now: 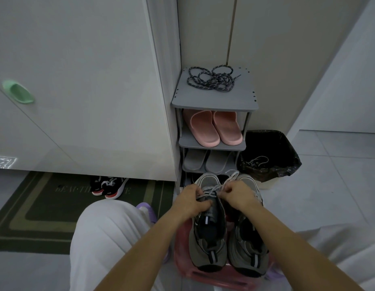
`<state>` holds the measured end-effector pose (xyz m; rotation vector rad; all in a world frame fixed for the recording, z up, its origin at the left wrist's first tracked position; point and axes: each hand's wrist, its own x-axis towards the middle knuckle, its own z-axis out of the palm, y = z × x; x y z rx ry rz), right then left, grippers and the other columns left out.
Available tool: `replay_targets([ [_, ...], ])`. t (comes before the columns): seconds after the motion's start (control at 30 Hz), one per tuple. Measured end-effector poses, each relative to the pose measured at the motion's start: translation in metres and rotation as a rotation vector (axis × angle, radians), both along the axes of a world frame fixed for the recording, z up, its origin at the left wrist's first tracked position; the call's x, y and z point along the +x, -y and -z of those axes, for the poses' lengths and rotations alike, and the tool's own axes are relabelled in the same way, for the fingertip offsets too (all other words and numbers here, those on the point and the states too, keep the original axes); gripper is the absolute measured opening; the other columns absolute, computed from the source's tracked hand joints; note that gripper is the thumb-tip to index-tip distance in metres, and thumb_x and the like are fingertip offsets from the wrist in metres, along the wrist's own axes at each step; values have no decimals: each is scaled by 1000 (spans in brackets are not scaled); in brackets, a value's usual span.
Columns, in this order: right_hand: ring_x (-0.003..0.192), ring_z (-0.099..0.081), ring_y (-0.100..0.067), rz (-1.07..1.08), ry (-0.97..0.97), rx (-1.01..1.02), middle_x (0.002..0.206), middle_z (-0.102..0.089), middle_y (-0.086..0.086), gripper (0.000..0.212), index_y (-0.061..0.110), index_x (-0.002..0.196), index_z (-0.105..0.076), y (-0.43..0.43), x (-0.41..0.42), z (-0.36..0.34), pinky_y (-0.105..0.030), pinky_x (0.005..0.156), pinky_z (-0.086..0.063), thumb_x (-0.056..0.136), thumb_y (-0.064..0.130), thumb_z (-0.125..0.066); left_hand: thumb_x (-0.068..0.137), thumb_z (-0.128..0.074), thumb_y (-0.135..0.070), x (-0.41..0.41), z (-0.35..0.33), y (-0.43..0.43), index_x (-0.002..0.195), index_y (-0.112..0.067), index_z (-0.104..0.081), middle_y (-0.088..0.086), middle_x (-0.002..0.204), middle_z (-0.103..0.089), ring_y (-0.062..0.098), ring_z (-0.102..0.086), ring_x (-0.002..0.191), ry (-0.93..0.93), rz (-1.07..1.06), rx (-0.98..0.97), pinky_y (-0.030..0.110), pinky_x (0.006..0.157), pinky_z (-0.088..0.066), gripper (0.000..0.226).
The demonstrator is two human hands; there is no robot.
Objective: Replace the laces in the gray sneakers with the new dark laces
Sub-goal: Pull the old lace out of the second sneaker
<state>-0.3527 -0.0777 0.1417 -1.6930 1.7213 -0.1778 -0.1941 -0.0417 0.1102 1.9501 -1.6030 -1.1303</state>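
Observation:
Two gray sneakers stand side by side on a pink stool point(203, 274) between my knees, toes pointing away from me. The left sneaker point(209, 238) still carries a light gray lace point(214, 190) across its front. My left hand point(190, 201) holds the sneaker's tongue area and pinches the lace. My right hand point(238, 196) pinches the lace from the other side, its end sticking up past my fingers. The right sneaker point(248, 250) is partly hidden by my right forearm. The new dark laces point(211, 79) lie tangled on top of the gray shoe rack point(214, 99).
The rack holds pink slippers point(216, 129) and gray slippers point(205, 161) on lower shelves. A bin with a black bag point(270, 154) at its right holds a light lace. Black and red shoes point(108, 185) sit under a white cabinet point(88, 101), on a green mat point(46, 206).

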Motion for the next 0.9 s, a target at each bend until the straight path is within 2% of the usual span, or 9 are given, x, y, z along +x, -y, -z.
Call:
replay_targets([
  [0.17,76,-56,-21,90,55,-53,85,-62,-11,17,5,83,-52,0,1,10,-28,69,-45,95,17,-51,77,-71,-36,1,2,-1,93,-19,-51,3,104,-58,18,-58,95,-32,-12,-2,31,80,-48,31],
  [0.27,66,-65,-20,361,368,-42,88,-67,-20,14,1,92,-46,4,-2,10,-29,60,-55,99,11,-39,77,-72,-37,2,4,-2,94,-21,-51,2,106,-58,17,-57,96,-61,-20,10,28,79,-47,31],
  [0.33,61,-64,-18,410,471,-19,85,-67,-21,17,1,87,-49,3,-3,10,-28,58,-55,98,10,-42,77,-72,-37,2,4,-2,94,-21,-50,2,107,-57,17,-56,97,-56,-23,15,26,79,-45,32],
  [0.43,69,-64,-21,160,240,31,81,-70,-12,21,7,72,-59,1,-2,8,-32,69,-53,89,20,-62,77,-71,-36,0,3,-2,94,-21,-50,0,103,-57,16,-56,94,-44,-32,8,26,77,-45,31],
  [0.53,75,-55,-15,18,63,9,84,-66,-7,14,8,77,-63,-3,-4,5,-22,59,-39,85,19,-67,79,-71,-34,0,0,-4,95,-19,-50,-2,99,-54,13,-53,89,-51,-33,-11,23,74,-42,30],
  [0.63,66,-57,-13,87,145,-11,83,-67,-9,23,14,71,-47,-4,-6,9,-9,51,-38,92,12,-55,79,-71,-34,0,0,-5,94,-19,-50,-1,98,-54,14,-54,88,-65,-20,-13,27,75,-44,30],
  [0.77,64,-65,-15,335,458,30,83,-67,-14,22,15,77,-39,-6,-7,14,-35,68,-55,98,8,-39,78,-71,-35,1,0,-4,92,-19,-50,1,100,-57,16,-55,91,-76,-20,-14,30,79,-46,29],
  [0.83,65,-64,-15,301,459,28,83,-67,-12,13,11,83,-47,-6,-8,13,-37,73,-54,96,8,-46,79,-71,-33,1,0,-4,92,-18,-50,1,98,-56,16,-55,90,-76,-19,-15,30,79,-47,29],
  [0.9,68,-62,-15,222,396,42,83,-67,-10,7,4,93,-58,-7,-8,10,-25,69,-51,89,10,-59,79,-71,-33,0,-1,-4,92,-18,-50,0,96,-56,16,-54,88,-76,-21,-16,31,79,-46,29],
])
